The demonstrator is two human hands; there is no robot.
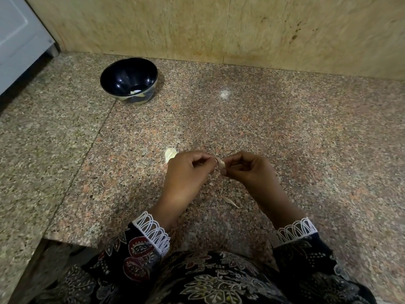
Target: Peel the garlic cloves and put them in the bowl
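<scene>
Nearest you are your dark patterned sleeves (140,257) with white lace cuffs, coming in over the near edge of the speckled granite surface (285,132). Above them your two hands meet on one garlic clove (221,164), held in the air just over the surface near its near edge. Your left hand (188,172) has its fingers (202,157) curled and pinching the clove's left end; your right hand (249,170) pinches the other end the same way, fingers bent in. Just beyond your left hand another clove (170,154) lies on the surface, partly hidden by your knuckles. A strip of peel (230,201) lies on the surface between your wrists. Well apart, towards the far left corner by the wall, stands the dark bowl (114,77), with something pale at its bottom
</scene>
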